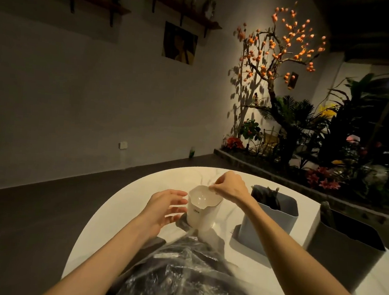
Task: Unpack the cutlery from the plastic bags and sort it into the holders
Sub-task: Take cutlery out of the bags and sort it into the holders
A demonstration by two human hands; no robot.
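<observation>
A white holder stands on the white round table. My right hand hovers over its far rim and pinches something small and pale; what it is I cannot tell. My left hand is beside the holder's left wall with fingers spread and relaxed, gripping nothing. A clear plastic bag with dark cutlery inside lies crumpled in front of me between my forearms. A grey-blue holder to the right has dark cutlery standing in it. A dark holder is at the far right.
The grey-blue holder stands on a pale tray base. The table's curved edge runs close behind the white holder, with dark floor beyond. A planted bed with a tree of orange fruit fills the right background.
</observation>
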